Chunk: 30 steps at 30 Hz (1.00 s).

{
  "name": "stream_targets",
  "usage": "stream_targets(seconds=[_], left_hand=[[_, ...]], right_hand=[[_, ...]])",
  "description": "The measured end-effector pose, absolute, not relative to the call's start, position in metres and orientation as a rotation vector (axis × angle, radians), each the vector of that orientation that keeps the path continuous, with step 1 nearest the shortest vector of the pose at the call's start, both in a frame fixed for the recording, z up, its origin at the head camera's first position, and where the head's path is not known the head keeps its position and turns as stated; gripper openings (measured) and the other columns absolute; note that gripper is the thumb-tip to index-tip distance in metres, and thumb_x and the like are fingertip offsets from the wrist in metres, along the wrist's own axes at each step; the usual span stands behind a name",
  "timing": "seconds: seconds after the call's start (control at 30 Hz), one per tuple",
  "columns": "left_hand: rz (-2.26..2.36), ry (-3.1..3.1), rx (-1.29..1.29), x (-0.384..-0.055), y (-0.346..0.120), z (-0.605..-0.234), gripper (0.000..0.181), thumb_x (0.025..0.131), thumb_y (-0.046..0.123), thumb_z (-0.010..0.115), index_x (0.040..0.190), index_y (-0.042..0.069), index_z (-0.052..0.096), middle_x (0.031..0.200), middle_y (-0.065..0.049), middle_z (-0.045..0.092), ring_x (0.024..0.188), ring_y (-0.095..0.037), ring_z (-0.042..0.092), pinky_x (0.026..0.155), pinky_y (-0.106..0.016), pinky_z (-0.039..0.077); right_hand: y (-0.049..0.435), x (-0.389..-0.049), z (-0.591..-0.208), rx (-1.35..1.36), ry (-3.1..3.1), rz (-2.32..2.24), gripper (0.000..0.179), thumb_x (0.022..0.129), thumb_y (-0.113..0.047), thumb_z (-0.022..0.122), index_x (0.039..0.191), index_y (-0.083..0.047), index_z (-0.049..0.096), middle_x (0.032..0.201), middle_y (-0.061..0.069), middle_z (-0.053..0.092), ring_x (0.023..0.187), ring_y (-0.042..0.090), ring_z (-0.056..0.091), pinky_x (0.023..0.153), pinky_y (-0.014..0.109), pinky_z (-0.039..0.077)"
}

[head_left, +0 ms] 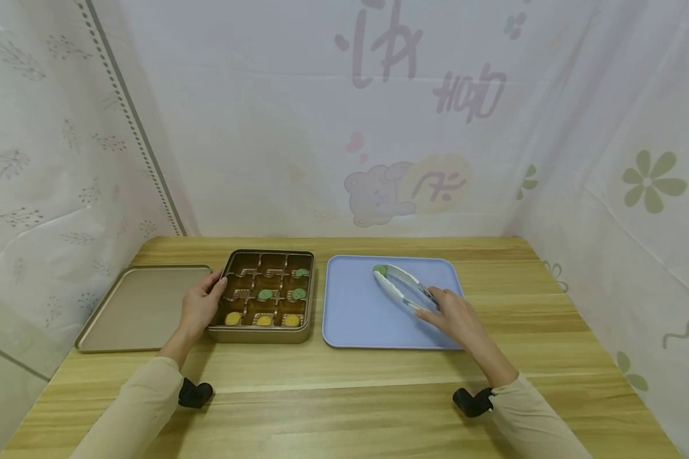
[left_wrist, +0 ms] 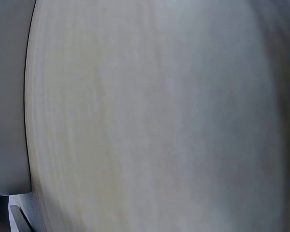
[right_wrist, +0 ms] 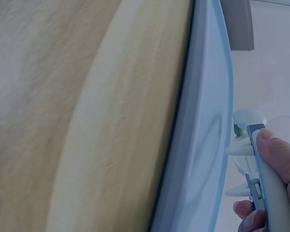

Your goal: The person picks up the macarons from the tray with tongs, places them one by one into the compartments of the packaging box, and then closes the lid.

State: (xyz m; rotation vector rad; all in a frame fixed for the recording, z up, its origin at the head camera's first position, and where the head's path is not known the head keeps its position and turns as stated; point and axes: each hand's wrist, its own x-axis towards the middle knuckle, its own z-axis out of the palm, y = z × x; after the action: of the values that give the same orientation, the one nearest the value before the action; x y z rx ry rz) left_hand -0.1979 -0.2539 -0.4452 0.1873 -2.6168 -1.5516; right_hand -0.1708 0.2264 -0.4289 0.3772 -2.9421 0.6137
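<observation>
A gold-brown square tin [head_left: 258,336] holds a divided brown insert. Yellow cookies [head_left: 263,320] lie in its three front compartments; green cookies [head_left: 298,293] are in the middle, middle-right and back-right ones. My left hand [head_left: 201,303] grips the tin's left wall, thumb at the rim. In my right hand [head_left: 456,317] are white-and-grey tongs [head_left: 395,293], reaching over the blue tray [head_left: 362,319]. Between the tongs' tips is another green cookie [head_left: 381,270], near the tray's back edge. The right wrist view shows my thumb [right_wrist: 280,152] along the tongs' handle [right_wrist: 270,188].
Left of the tin lies a flat gold lid or tray [head_left: 149,306], partly behind my left wrist. The wooden table [head_left: 333,395] extends in front of the tin and tray. Printed cloth [head_left: 264,127] hangs behind and on both sides.
</observation>
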Motion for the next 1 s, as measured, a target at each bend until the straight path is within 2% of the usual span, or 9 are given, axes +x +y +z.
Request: stream_targets(seconds=[0.17,0.7,1.0], left_hand=[[-1.549,-2.618,0.189,-0.198,-0.253,-0.445,0.055,0.101,0.038,0.040,0.145,0.005,0.037,0.142,-0.024,0.042,0.132,-0.039,0.036,0.107,-0.051,0.032],[-1.553,-2.610,0.162,-0.197,-0.253,-0.442,0.055,0.101,0.037,0.040,0.144,0.004,0.037,0.142,-0.024,0.042,0.131,-0.038,0.038,0.106,-0.050,0.034],[-1.539,-2.611,0.141,-0.198,-0.253,-0.445,0.055,0.101,0.037,0.039,0.144,0.003,0.038,0.140,-0.025,0.043,0.129,-0.039,0.040,0.104,-0.050,0.036]], right_hand=[[0.216,-0.172,-0.421,0.441,-2.902,0.628,0.057,0.080,-0.033,0.075,0.120,0.004,0.058,0.078,0.013,0.061,0.063,0.016,0.048,0.053,0.027,0.039],[0.146,-0.184,-0.397,0.585,-2.851,0.606,0.057,0.078,-0.037,0.076,0.119,-0.002,0.060,0.078,0.012,0.061,0.062,0.014,0.048,0.052,0.026,0.038],[0.102,-0.191,-0.393,0.716,-2.826,0.599,0.051,0.077,-0.036,0.077,0.113,-0.004,0.062,0.070,0.005,0.054,0.057,0.012,0.040,0.047,0.023,0.030]])
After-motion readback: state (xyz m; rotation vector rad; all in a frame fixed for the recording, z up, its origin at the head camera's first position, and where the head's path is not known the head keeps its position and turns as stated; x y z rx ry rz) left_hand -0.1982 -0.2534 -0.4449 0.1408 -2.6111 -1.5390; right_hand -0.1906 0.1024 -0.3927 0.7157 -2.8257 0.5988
